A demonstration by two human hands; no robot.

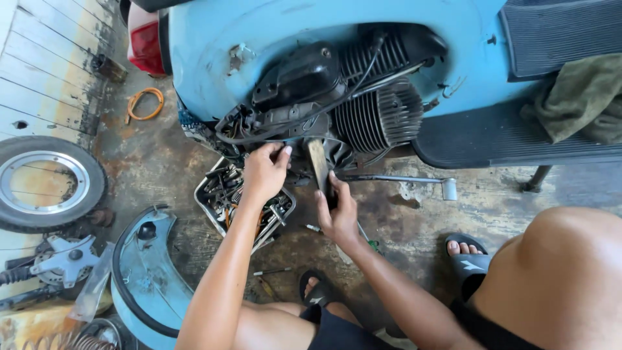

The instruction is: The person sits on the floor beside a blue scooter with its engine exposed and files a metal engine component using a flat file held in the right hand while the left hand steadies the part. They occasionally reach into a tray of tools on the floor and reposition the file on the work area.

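A light blue scooter (272, 39) stands with its side cover off, baring the black finned engine (369, 110). My left hand (264, 170) reaches up under the engine, fingers pinched on a small part among the cables; what it grips is too small to tell. My right hand (337, 210) is wrapped around the lower end of a flat wooden stick (318, 163) that points up into the engine's underside. A metal tray of tools (223, 194) sits on the floor just below my left hand.
The kick-start lever (414, 180) juts right along the floor. A removed blue side panel (146, 272) lies at lower left, with a wheel (45, 185) against the wall, an orange cord (144, 104), and loose screwdrivers near my sandalled feet (470, 256). A green cloth (583, 97) lies on the footboard.
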